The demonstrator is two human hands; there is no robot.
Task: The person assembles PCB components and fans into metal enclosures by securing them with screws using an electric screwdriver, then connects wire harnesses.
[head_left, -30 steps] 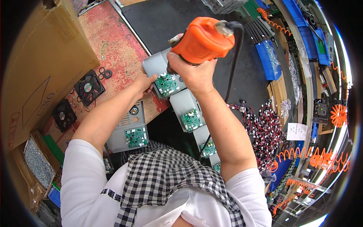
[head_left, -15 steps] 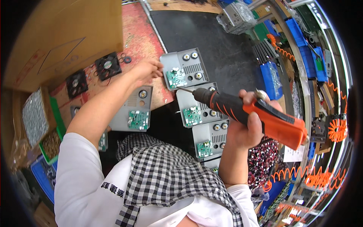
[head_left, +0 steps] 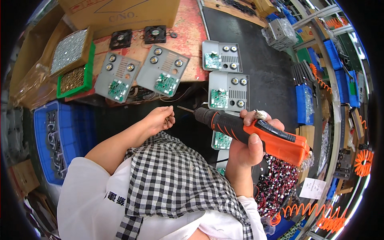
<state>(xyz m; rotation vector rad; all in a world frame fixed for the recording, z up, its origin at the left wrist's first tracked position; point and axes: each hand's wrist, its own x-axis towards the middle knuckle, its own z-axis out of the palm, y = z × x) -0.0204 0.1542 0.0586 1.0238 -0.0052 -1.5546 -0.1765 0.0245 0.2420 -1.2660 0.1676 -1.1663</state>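
Note:
My right hand [head_left: 250, 140] grips an orange and black electric screwdriver [head_left: 256, 132], held level with its bit [head_left: 185, 109] pointing left. My left hand [head_left: 160, 119] is drawn back near my chest, fingers curled around a few small screws, just left of the bit tip. Grey panels with green circuit boards lie ahead: one [head_left: 228, 91] just beyond the screwdriver, another [head_left: 222, 56] behind it, two more [head_left: 164, 70] [head_left: 118, 76] on the red bench to the left. A further panel [head_left: 221, 141] is partly hidden under the tool.
A green tray of brass screws [head_left: 74, 80] and a box of silver parts [head_left: 70, 48] stand at the left. Two black fans [head_left: 138, 37] lie by a cardboard box [head_left: 120, 12]. A blue crate [head_left: 52, 140] sits low left. Red-black wire bundles [head_left: 280, 180] lie at right.
My left hand pulled back from the far panel toward my chest with screws in it. My right hand swung the screwdriver from upright on a panel to level, tip toward the left hand.

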